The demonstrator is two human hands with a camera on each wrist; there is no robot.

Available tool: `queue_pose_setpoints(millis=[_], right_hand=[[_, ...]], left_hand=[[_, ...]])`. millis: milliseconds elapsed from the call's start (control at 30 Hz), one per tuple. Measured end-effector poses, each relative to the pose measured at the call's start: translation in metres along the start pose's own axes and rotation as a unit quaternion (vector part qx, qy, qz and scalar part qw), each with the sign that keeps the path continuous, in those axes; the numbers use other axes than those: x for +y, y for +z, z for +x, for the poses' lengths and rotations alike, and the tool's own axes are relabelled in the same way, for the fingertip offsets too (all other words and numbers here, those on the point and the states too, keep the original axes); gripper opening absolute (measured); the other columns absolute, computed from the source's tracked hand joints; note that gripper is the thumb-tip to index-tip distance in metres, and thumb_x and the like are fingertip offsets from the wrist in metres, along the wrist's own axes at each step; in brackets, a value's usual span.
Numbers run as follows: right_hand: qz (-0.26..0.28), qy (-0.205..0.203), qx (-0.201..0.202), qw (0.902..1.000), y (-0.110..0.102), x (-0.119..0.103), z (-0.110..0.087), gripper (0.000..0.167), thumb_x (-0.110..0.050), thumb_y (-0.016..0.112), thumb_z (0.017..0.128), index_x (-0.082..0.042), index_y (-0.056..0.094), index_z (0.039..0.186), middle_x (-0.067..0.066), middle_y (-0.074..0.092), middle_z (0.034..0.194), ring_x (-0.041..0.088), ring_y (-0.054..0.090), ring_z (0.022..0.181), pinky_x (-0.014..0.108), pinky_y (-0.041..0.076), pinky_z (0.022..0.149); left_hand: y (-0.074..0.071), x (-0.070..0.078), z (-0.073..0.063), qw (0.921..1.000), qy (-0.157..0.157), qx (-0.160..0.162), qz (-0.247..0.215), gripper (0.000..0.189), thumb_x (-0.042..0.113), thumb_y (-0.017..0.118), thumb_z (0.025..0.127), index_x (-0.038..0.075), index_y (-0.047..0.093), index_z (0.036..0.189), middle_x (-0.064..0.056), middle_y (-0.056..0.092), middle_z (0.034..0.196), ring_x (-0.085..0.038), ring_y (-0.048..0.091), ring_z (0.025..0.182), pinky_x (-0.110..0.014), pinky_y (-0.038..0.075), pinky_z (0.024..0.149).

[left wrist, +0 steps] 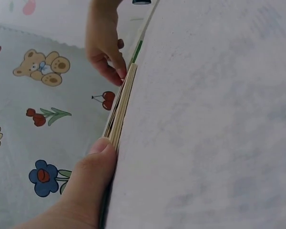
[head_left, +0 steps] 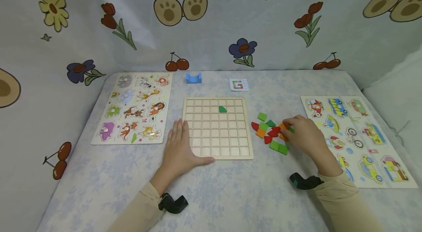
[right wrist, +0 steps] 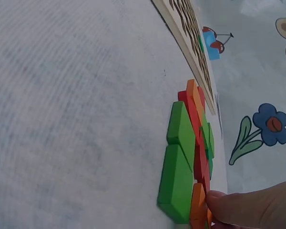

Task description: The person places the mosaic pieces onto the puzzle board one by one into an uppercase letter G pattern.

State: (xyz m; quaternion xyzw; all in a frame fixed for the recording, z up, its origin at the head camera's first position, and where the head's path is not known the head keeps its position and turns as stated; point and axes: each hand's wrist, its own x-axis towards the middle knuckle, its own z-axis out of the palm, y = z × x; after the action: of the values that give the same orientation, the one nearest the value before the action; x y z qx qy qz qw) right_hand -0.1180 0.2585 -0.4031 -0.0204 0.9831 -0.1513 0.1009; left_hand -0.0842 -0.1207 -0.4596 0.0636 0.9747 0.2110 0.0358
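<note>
A wooden grid board [head_left: 218,157] lies mid-table, with a green quarter-circle piece [head_left: 222,109] in one of its upper cells. My left hand [head_left: 179,151] rests against the board, straight fingers along its left side and thumb at its front edge. In the left wrist view the thumb [left wrist: 93,167] touches the board's rim. To the board's right, my right hand [head_left: 306,137] pinches an orange square piece [head_left: 282,126] at a pile of green, red and orange pieces. The right wrist view has its thumb [right wrist: 243,205] beside an orange block [right wrist: 198,205]; the other fingertips are hidden.
An animal knob puzzle [head_left: 135,115] lies left of the board, and a vehicle puzzle [head_left: 357,151] sits partly under the right forearm. Behind the board are a blue stand [head_left: 193,78] and a small card [head_left: 239,84] with a coloured G-shaped pattern. A printed cloth hangs behind.
</note>
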Motion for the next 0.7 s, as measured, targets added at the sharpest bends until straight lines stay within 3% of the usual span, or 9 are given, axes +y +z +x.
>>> queue_pose_setpoints(millis=[133,333,533,700], right_hand=[[0.012,-0.003,0.0,0.9999,0.002,0.004,0.002,0.041,-0.027,0.068,0.094,-0.003,0.065,0.127,0.02,0.062,0.12,0.042,0.055,0.111,0.057,0.048,0.087],[0.046,0.008,-0.012,0.9989,0.001,0.009,0.007,0.032,-0.026,0.066,0.096,-0.006,0.063,0.12,0.017,0.064,0.112,0.032,0.057,0.098,0.045,0.049,0.077],[0.079,0.018,-0.035,0.9961,-0.002,0.011,0.01,0.027,-0.027,0.064,0.097,-0.012,0.055,0.118,0.019,0.064,0.114,0.029,0.057,0.09,0.033,0.046,0.069],[0.115,0.014,-0.021,0.993,-0.005,0.008,0.014,0.025,-0.025,0.063,0.098,-0.012,0.054,0.117,0.016,0.062,0.111,0.026,0.055,0.083,0.029,0.044,0.063]], left_hand=[[0.0,-0.001,0.001,1.0,-0.001,-0.002,0.001,0.158,0.101,0.057,0.047,0.002,0.005,0.159,-0.017,-0.001,0.168,-0.03,-0.005,0.156,-0.052,0.008,0.126],[0.0,0.001,-0.001,1.0,0.004,0.0,-0.004,0.156,0.097,0.061,0.049,0.001,0.005,0.159,-0.017,-0.002,0.167,-0.031,-0.005,0.156,-0.052,0.007,0.126],[-0.001,0.002,-0.003,1.0,0.001,0.001,-0.008,0.156,0.095,0.063,0.049,0.001,0.005,0.159,-0.017,-0.002,0.168,-0.031,-0.004,0.156,-0.051,0.007,0.126],[-0.004,0.003,-0.003,0.9998,-0.01,-0.013,-0.012,0.157,0.094,0.066,0.049,0.001,0.003,0.159,-0.016,-0.002,0.168,-0.03,-0.006,0.156,-0.051,0.007,0.126]])
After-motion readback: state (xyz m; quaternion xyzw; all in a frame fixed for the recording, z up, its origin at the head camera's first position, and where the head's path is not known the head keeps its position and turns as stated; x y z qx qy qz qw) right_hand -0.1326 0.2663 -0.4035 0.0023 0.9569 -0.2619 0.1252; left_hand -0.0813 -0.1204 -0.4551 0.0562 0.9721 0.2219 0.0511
